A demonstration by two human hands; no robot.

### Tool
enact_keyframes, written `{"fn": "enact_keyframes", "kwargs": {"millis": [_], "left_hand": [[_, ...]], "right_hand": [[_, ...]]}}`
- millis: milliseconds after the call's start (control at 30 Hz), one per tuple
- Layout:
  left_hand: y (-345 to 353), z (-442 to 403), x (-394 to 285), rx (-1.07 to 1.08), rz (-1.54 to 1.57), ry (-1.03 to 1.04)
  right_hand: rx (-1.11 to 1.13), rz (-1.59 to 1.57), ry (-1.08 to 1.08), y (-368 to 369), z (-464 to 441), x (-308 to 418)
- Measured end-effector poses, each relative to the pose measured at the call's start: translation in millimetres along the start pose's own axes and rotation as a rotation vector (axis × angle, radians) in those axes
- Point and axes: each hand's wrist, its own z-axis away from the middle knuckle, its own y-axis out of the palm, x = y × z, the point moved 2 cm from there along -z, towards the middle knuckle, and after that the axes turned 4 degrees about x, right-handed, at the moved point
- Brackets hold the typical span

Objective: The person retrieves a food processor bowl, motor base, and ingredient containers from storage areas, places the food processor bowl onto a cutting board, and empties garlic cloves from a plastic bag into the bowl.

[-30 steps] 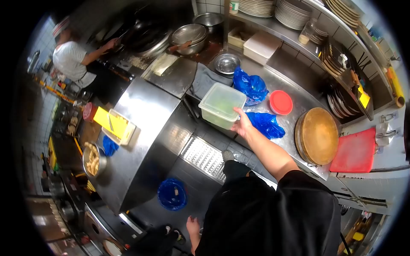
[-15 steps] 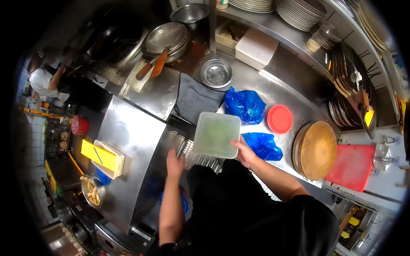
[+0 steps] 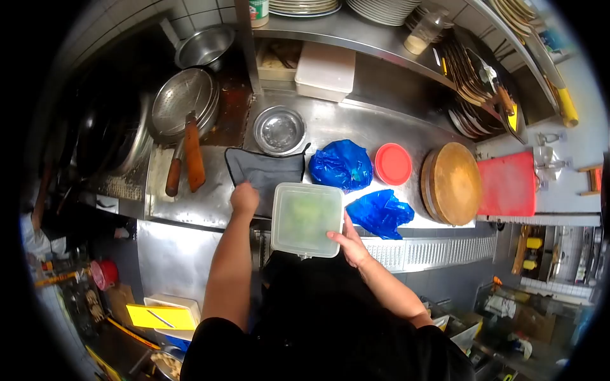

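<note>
Plastic tub (image 3: 307,219) is hovering by the worktop's (image 3: 375,120) front edge, right hand (image 3: 349,244) gripping its side — left hand (image 3: 244,198) is now curling at the grey cloth (image 3: 270,167) instead of hanging beside the tub, can't tell if it's pinching — so the right's holding solo.

The right hand (image 3: 353,249) holds a square translucent plastic container (image 3: 306,219), green inside, its fingers at the lower right corner. The left hand (image 3: 245,199) is at the near edge of a dark gray cloth (image 3: 267,171) on the steel desk (image 3: 394,133). Beyond the right fingers lie crumpled blue plastic (image 3: 383,214) and a round red lid (image 3: 393,164); beyond the left, a round metal bowl (image 3: 279,130).
</note>
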Motion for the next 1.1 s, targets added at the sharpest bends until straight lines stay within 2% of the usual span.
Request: {"fn": "enact_keyframes", "kwargs": {"millis": [33, 133, 200, 300, 367, 400, 500, 600, 700, 733, 833, 900, 933, 1033, 1067, 1100], "left_hand": [[-1, -4, 7, -0.012, 0.035, -0.005], [-34, 20, 18, -0.257, 0.337, 0.026], [-56, 49, 22, -0.171, 0.909, -0.109], [-68, 86, 29, -0.408, 1.12, 0.08], [-88, 111, 19, -0.427, 1.243, 0.041], [-96, 120, 14, -0.436, 1.306, 0.021], [-107, 136, 11, -0.443, 1.426, 0.045], [-121, 150, -9, -0.471, 1.381, 0.022], [-118, 164, -7, -0.442, 1.154, 0.119], [-122, 169, -11, -0.455, 1.102, 0.179], [-125, 189, -27, -0.487, 0.989, 0.353], [-121, 196, -38, -0.519, 0.958, 0.491], [-109, 195, -40, -0.511, 0.924, 0.528], [-93, 178, -67, -0.362, 0.45, 0.575], [-92, 170, -80, -0.25, 0.411, 0.562], [-87, 166, -91, -0.122, 0.453, 0.447]], "right_hand": [[-0.016, 0.009, -0.012, 5, 2, -2], [-0.077, 0.04, 0.035, 4, -3, -19], [-0.078, 0.086, 0.095, 10, -5, -14], [-0.008, 0.081, 0.166, 30, -17, 8], [0.056, -0.003, 0.151, 28, -41, -11], [-0.016, 0.107, 0.162, 30, -53, -17], [-0.121, 0.178, 0.101, 27, -102, -50], [-0.353, 0.556, -0.047, 35, -120, -34], [-0.347, 0.666, 0.045, 50, -85, 5], [-0.34, 0.8, -0.111, 56, -69, 20], [-0.37, 0.874, -0.392, 51, -41, 82], [-0.478, 0.682, -0.528, 33, -52, 128], [-0.525, 0.68, -0.49, 14, -70, 147], [-0.565, 0.697, -0.419, -46, -152, 193], [-0.575, 0.644, -0.404, -60, -183, 203], [-0.58, 0.594, -0.386, -73, -216, 210]]}}
